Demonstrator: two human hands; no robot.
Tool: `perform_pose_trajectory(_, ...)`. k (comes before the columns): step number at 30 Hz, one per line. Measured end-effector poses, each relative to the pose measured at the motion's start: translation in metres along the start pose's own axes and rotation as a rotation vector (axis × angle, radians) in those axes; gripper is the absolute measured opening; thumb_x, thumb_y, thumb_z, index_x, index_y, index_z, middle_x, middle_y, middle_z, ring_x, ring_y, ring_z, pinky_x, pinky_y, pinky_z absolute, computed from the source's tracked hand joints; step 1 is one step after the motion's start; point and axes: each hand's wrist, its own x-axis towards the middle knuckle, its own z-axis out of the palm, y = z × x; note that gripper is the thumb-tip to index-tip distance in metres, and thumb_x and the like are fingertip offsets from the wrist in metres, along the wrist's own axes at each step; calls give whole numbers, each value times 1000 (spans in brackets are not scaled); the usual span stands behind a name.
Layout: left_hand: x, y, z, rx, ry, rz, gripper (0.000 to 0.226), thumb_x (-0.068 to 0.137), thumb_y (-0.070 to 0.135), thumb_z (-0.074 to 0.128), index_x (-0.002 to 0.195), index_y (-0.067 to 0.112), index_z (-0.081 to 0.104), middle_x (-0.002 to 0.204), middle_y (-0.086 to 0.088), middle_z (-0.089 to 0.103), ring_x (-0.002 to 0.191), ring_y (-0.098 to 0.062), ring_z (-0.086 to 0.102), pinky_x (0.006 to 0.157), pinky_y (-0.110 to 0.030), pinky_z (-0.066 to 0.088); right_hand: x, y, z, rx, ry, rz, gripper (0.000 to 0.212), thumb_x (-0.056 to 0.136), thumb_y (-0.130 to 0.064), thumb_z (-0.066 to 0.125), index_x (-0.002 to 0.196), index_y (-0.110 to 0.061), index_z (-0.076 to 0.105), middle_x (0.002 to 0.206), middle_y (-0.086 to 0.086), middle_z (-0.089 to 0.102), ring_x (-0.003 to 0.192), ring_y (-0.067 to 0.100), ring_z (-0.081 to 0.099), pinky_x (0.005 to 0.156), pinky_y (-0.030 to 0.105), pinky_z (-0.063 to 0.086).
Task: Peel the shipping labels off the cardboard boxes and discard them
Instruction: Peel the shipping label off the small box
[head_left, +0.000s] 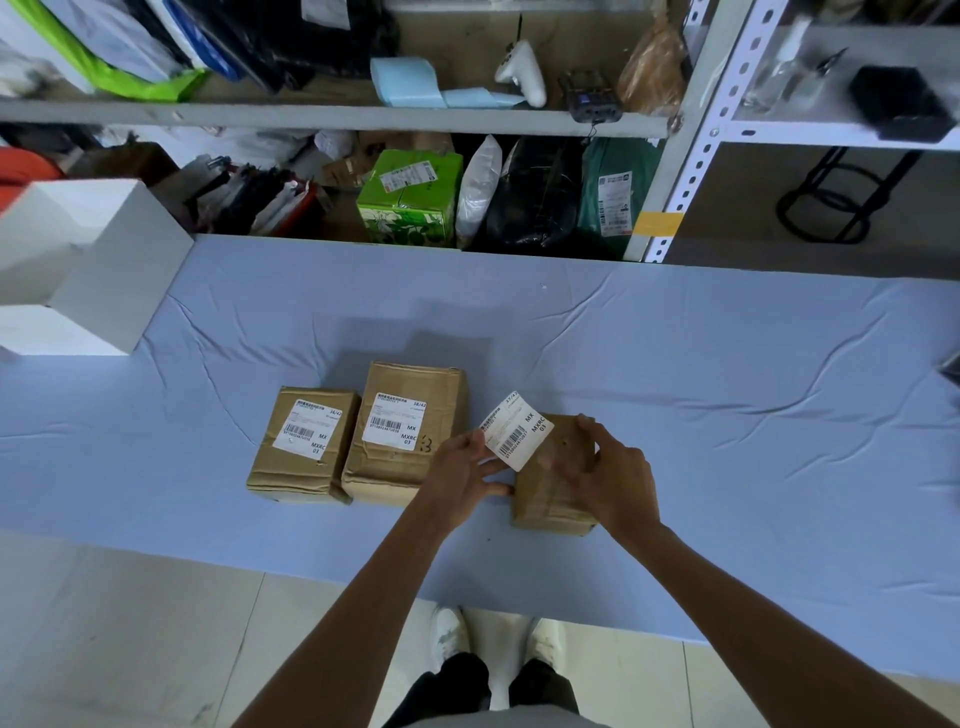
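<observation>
A table draped in wrinkled pale blue cloth (727, 364) is filling the head view, and metal shelving (691, 156) crammed with parcels and bags is standing behind it.

The person's left hand (457, 478) is pinching the near-left edge of a lifted shipping label (519, 431) between thumb and fingers, with the lower fingers splaying out beneath it. The label is tilting up just right of that hand, barcode side up (whether its far corner is still sticking to the cardboard cannot be told). The right hand (608, 478) is curling over the top of a small cardboard box (550, 499), gripping it from the right, so the box is sitting between the two hands and under the label.

Just left of the left hand, a taller cardboard box (405, 431) is wearing its own white label (396, 425) on top. Further left, touching it, a third cardboard box (304, 447) is also carrying a label (311, 428).

Well beyond the left hand, a white carton (88, 265) is resting at the table's far-left edge, and a green printed box (410, 197) is sitting on the lower shelf.
</observation>
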Motion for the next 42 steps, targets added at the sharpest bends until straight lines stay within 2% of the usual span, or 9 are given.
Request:
perform_pose_trajectory(4, -1, 1, 6, 52, 8, -11, 26, 102, 18, 34, 107, 0, 51, 100, -18, 62, 92, -31, 61, 82, -54, 48, -4, -8, -1, -47, -28, 72, 92, 56, -69, 76, 133, -34, 40, 106, 1, 66, 100, 30, 63, 82, 37, 50)
perform_pose_trajectory(13, 0, 4, 12, 70, 1, -5, 22, 102, 17, 33, 107, 1, 47, 102, -20, 62, 92, -34, 60, 76, -55, 49, 8, 4, -1, -11, 128, -11, 33, 94, -41, 50, 123, -27, 58, 78, 8, 65, 80, 33, 62, 71, 36, 49)
perform_pose_trajectory(17, -2, 6, 13, 74, -27, -4, 25, 102, 17, 33, 109, 0, 49, 99, -19, 62, 88, -32, 61, 71, -54, 51, 8, 9, -1, 10, 138, -1, 31, 100, -34, 41, 122, -26, 61, 63, 4, 55, 72, 32, 60, 68, 39, 51)
perform_pose_trajectory(25, 4, 10, 12, 116, 2, -33, 25, 102, 17, 32, 106, 2, 51, 93, -17, 62, 78, -29, 57, 66, -41, 47, 4, 6, 8, 106, 120, 64, 46, 98, -11, 33, 135, -32, 50, 74, 9, 60, 71, 30, 57, 65, 35, 48)
perform_pose_trajectory(29, 8, 9, 11, 125, 19, -38, 24, 102, 17, 34, 94, 6, 54, 87, -15, 60, 73, -26, 49, 66, -39, 42, 8, 0, 4, 114, 77, 50, 51, 97, -9, 33, 139, -35, 45, 94, 12, 64, 83, 30, 58, 75, 35, 49)
perform_pose_trajectory(34, 10, 8, 12, 203, 105, -12, 18, 101, 15, 37, 90, 11, 50, 94, -11, 62, 88, -30, 56, 71, -42, 47, 15, 4, 4, 85, 20, 14, 48, 97, -10, 36, 143, -23, 42, 73, 2, 53, 73, 23, 52, 68, 31, 42)
perform_pose_trajectory(37, 9, 9, 13, 228, 140, 15, 19, 100, 14, 38, 84, 14, 48, 96, -12, 61, 87, -29, 55, 70, -37, 44, 14, 1, 2, 9, -19, 37, 46, 96, -12, 39, 142, -16, 40, 92, 11, 60, 90, 31, 58, 77, 37, 47)
perform_pose_trajectory(40, 8, 11, 15, 237, 130, 38, 18, 100, 15, 39, 84, 14, 47, 96, -10, 62, 93, -28, 57, 71, -37, 44, 10, -8, 0, -8, 75, 29, 45, 93, -10, 47, 137, -15, 44, 124, 14, 47, 115, 33, 47, 89, 39, 45)
perform_pose_trajectory(42, 7, 14, 16, 224, 119, 56, 18, 100, 15, 40, 84, 15, 47, 95, -7, 62, 95, -26, 56, 71, -38, 43, 10, -19, -1, 106, 127, -51, 46, 91, -11, 53, 136, -14, 46, 125, 11, 50, 115, 29, 49, 94, 39, 44)
